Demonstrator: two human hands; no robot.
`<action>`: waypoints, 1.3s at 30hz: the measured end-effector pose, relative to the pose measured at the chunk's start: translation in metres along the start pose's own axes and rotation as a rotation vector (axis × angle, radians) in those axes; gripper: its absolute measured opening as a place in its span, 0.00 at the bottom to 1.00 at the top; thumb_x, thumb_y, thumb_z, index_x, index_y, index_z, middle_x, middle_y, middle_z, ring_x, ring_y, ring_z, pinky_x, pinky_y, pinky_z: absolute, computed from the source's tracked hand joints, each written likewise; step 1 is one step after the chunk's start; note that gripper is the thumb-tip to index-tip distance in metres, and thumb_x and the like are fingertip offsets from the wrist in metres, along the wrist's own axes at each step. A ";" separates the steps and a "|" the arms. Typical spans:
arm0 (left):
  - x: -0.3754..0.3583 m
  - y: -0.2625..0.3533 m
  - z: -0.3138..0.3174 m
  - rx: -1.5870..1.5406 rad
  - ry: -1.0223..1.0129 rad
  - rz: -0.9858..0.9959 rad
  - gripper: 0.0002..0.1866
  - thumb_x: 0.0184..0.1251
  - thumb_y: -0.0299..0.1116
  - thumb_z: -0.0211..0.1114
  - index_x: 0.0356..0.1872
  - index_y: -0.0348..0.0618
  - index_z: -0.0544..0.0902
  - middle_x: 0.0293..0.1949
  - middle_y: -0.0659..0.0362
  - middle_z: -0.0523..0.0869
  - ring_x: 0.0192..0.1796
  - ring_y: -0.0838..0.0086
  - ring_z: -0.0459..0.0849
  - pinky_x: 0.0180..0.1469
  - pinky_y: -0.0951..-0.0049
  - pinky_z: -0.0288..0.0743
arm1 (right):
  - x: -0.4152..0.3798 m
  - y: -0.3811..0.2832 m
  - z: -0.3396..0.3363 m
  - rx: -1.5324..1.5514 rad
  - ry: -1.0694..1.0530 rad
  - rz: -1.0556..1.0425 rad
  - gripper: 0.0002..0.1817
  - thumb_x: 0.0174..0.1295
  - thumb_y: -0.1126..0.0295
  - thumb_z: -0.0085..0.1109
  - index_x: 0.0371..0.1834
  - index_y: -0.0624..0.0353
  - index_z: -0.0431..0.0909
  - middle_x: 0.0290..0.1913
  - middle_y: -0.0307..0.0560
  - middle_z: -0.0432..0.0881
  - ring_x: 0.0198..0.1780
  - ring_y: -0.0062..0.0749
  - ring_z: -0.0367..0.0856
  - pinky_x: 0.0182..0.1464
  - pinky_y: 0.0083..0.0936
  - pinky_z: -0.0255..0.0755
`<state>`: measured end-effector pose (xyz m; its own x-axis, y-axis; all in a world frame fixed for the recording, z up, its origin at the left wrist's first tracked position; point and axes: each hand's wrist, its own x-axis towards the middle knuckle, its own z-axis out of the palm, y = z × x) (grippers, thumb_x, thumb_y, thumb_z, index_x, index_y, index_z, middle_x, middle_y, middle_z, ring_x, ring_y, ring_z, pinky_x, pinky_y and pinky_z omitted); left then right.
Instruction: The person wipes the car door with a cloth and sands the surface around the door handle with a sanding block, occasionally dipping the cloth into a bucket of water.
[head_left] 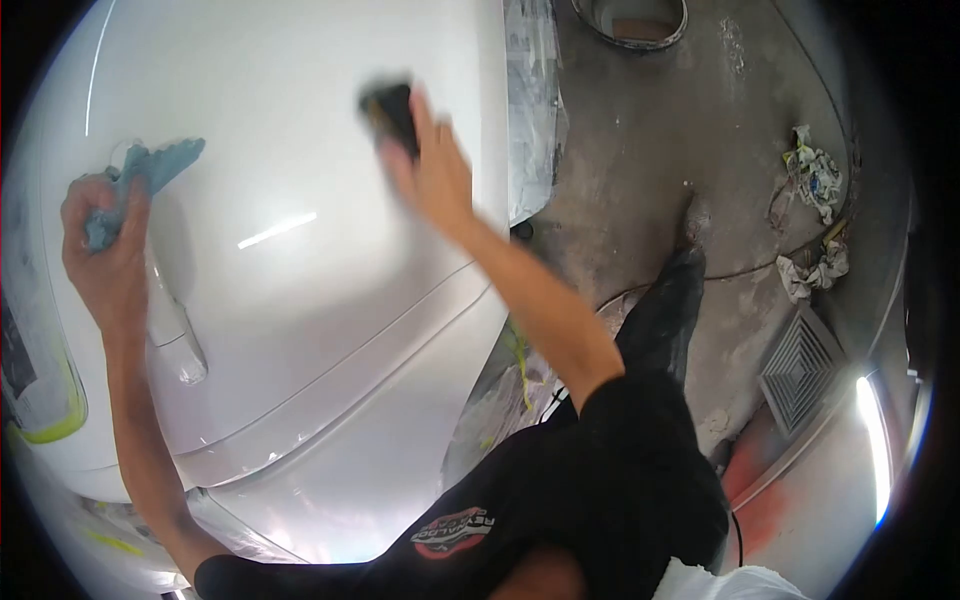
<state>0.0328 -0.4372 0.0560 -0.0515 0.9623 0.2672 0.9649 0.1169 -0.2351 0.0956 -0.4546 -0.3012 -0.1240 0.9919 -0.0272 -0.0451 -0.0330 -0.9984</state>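
A white car door panel point(300, 150) fills the left half of the head view, with a white door handle point(178, 340) low on its left side. My left hand point(110, 225) grips a crumpled blue-grey cloth point(135, 190) above the handle, its fingers closed round it. Farther right, my right hand point(435, 165) holds a dark block point(392, 112) against the white panel. Hand and block are blurred by motion. The face of the block towards the panel is hidden.
A bucket point(645, 42) stands on the grey floor point(630, 150) at the top. Crumpled paper point(815, 180) and a cable or hose point(750, 273) lie on the right, near a square vent point(800, 370). Plastic sheeting point(535, 110) edges the panel.
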 end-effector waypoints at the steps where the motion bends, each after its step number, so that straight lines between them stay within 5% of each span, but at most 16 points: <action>1: -0.001 0.002 0.000 0.003 -0.002 0.019 0.11 0.67 0.28 0.72 0.33 0.43 0.75 0.41 0.65 0.77 0.45 0.78 0.74 0.51 0.79 0.67 | -0.051 -0.003 -0.004 0.007 -0.091 -0.074 0.47 0.62 0.56 0.67 0.82 0.53 0.53 0.46 0.64 0.76 0.42 0.57 0.80 0.42 0.46 0.77; 4: -0.001 0.004 -0.002 -0.008 -0.018 0.065 0.12 0.68 0.27 0.70 0.32 0.43 0.73 0.40 0.65 0.76 0.45 0.79 0.73 0.52 0.79 0.66 | -0.093 -0.001 -0.002 0.098 -0.057 -0.188 0.47 0.62 0.56 0.69 0.81 0.53 0.55 0.46 0.65 0.77 0.40 0.58 0.81 0.42 0.45 0.78; 8: 0.000 0.003 0.001 -0.051 -0.019 0.045 0.13 0.69 0.27 0.70 0.31 0.43 0.71 0.40 0.65 0.76 0.45 0.79 0.73 0.53 0.79 0.66 | 0.089 -0.007 -0.001 0.041 0.101 -0.138 0.44 0.64 0.54 0.66 0.81 0.52 0.56 0.47 0.63 0.77 0.44 0.60 0.80 0.45 0.46 0.77; 10: 0.000 0.004 -0.002 -0.064 -0.022 0.028 0.13 0.69 0.27 0.70 0.31 0.43 0.72 0.39 0.65 0.76 0.45 0.80 0.73 0.53 0.80 0.66 | 0.132 -0.024 -0.023 0.123 -0.066 0.083 0.48 0.65 0.51 0.65 0.83 0.51 0.48 0.60 0.71 0.75 0.61 0.60 0.78 0.63 0.46 0.72; 11: 0.001 0.005 -0.002 -0.076 -0.019 0.019 0.13 0.69 0.28 0.70 0.31 0.43 0.72 0.39 0.65 0.76 0.45 0.80 0.73 0.53 0.80 0.66 | 0.115 -0.016 -0.013 0.099 0.083 -0.033 0.42 0.67 0.53 0.62 0.81 0.51 0.54 0.46 0.58 0.75 0.46 0.55 0.79 0.46 0.46 0.76; 16: -0.001 0.006 0.000 0.051 0.000 0.027 0.10 0.70 0.27 0.70 0.34 0.44 0.74 0.41 0.64 0.78 0.47 0.79 0.75 0.55 0.81 0.66 | -0.078 0.002 -0.005 0.102 -0.090 -0.127 0.48 0.60 0.57 0.70 0.81 0.61 0.55 0.46 0.64 0.77 0.43 0.58 0.81 0.43 0.43 0.79; 18: 0.001 0.003 0.004 0.067 0.014 0.031 0.09 0.71 0.27 0.70 0.35 0.44 0.75 0.43 0.63 0.80 0.49 0.78 0.76 0.57 0.81 0.66 | -0.063 0.003 -0.006 0.117 -0.053 -0.115 0.48 0.62 0.56 0.69 0.81 0.59 0.54 0.49 0.67 0.77 0.47 0.60 0.81 0.47 0.45 0.78; 21: -0.001 -0.008 0.001 0.027 -0.022 0.006 0.09 0.71 0.29 0.70 0.36 0.42 0.77 0.47 0.61 0.82 0.53 0.77 0.78 0.62 0.78 0.66 | 0.070 0.033 0.003 0.043 0.091 0.044 0.46 0.64 0.52 0.65 0.81 0.56 0.54 0.51 0.68 0.78 0.51 0.62 0.82 0.52 0.48 0.76; 25: 0.002 0.004 0.006 0.055 0.028 0.059 0.11 0.69 0.31 0.72 0.35 0.43 0.76 0.42 0.65 0.80 0.45 0.78 0.76 0.53 0.80 0.69 | 0.110 0.043 -0.004 -0.073 0.080 0.166 0.45 0.65 0.50 0.63 0.80 0.56 0.54 0.51 0.66 0.78 0.50 0.61 0.81 0.51 0.49 0.76; 28: -0.002 -0.001 0.000 0.158 -0.018 0.047 0.10 0.69 0.32 0.71 0.36 0.43 0.76 0.42 0.64 0.81 0.45 0.77 0.78 0.53 0.79 0.70 | 0.003 0.015 -0.011 -0.065 -0.025 0.076 0.46 0.65 0.54 0.64 0.81 0.60 0.52 0.47 0.67 0.79 0.45 0.61 0.81 0.48 0.50 0.76; 29: -0.003 -0.002 0.000 0.145 -0.013 0.049 0.10 0.69 0.32 0.71 0.37 0.43 0.77 0.43 0.64 0.81 0.46 0.77 0.78 0.53 0.79 0.70 | -0.045 0.025 0.001 -0.073 0.009 -0.022 0.48 0.65 0.52 0.63 0.83 0.56 0.49 0.41 0.63 0.76 0.38 0.56 0.79 0.37 0.49 0.75; 30: -0.003 -0.002 0.002 0.130 0.001 0.051 0.10 0.69 0.32 0.71 0.38 0.42 0.77 0.43 0.63 0.82 0.46 0.76 0.79 0.53 0.78 0.71 | -0.080 0.031 0.002 0.021 0.012 -0.095 0.48 0.64 0.54 0.64 0.83 0.55 0.49 0.41 0.63 0.76 0.37 0.56 0.78 0.37 0.47 0.75; 32: -0.003 0.002 0.006 0.079 0.055 0.041 0.09 0.69 0.32 0.71 0.39 0.42 0.78 0.44 0.63 0.82 0.46 0.76 0.80 0.53 0.78 0.71 | -0.060 0.037 0.000 0.045 0.027 -0.120 0.48 0.64 0.54 0.65 0.83 0.55 0.49 0.43 0.65 0.77 0.40 0.59 0.80 0.40 0.48 0.76; 36: -0.004 -0.004 0.006 0.204 0.040 -0.051 0.11 0.68 0.35 0.72 0.41 0.42 0.80 0.46 0.64 0.82 0.47 0.76 0.80 0.54 0.78 0.71 | 0.112 0.069 -0.006 -0.157 0.073 0.091 0.46 0.67 0.52 0.61 0.82 0.58 0.50 0.50 0.69 0.77 0.48 0.64 0.81 0.49 0.50 0.76; 39: -0.004 -0.012 0.007 0.077 0.027 -0.064 0.12 0.67 0.37 0.73 0.42 0.43 0.80 0.47 0.64 0.82 0.47 0.76 0.80 0.55 0.78 0.71 | 0.122 0.054 -0.004 -0.148 0.076 0.177 0.44 0.68 0.52 0.58 0.81 0.59 0.49 0.52 0.69 0.77 0.48 0.64 0.80 0.50 0.50 0.76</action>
<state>0.0196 -0.4409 0.0509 -0.1044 0.9454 0.3087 0.9372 0.1974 -0.2875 0.0822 -0.3348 -0.3588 -0.0423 0.9787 -0.2007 0.1171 -0.1946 -0.9739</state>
